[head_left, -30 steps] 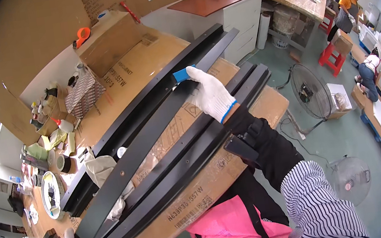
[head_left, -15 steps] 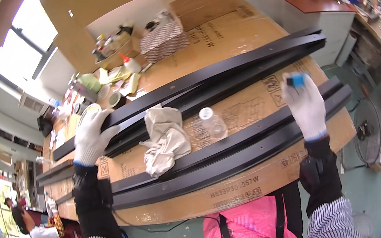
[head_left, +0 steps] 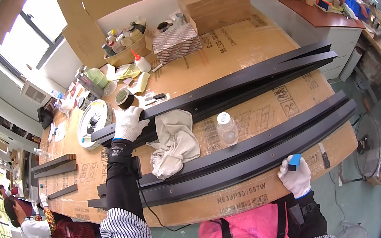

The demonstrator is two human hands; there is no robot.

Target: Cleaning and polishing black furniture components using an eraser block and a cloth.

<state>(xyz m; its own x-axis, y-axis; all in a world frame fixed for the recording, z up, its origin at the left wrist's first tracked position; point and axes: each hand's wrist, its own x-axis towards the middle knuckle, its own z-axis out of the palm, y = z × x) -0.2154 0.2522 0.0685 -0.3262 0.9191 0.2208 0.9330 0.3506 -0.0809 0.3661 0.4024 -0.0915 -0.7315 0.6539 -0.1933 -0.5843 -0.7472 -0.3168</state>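
Observation:
Two pairs of long black bars lie across the cardboard-covered table. My left hand point(head_left: 129, 124), in a white knit glove, is closed over the far black bar point(head_left: 187, 97) near its left end. Close to the table's front edge, my gloved right hand point(head_left: 296, 178) grips a small blue block with a dark side point(head_left: 295, 162). That hand is just in front of the near black bar point(head_left: 236, 166). Between the pairs lie a crumpled pale cloth point(head_left: 174, 143) and a clear bottle with a white cap point(head_left: 227, 129).
A round white tub point(head_left: 95, 123), a tape roll point(head_left: 124, 98) and a red-tipped glue bottle point(head_left: 141, 61) stand at the back left. Shorter dark bars point(head_left: 55, 164) lie left. A cardboard box point(head_left: 216, 6) stands behind. Another person point(head_left: 38, 230) is at far left; a fan point(head_left: 368, 143) is at right.
My right hand has come down toward me with the blue block, from above the near bars to the table's front edge. My left hand has shifted right along the far bar.

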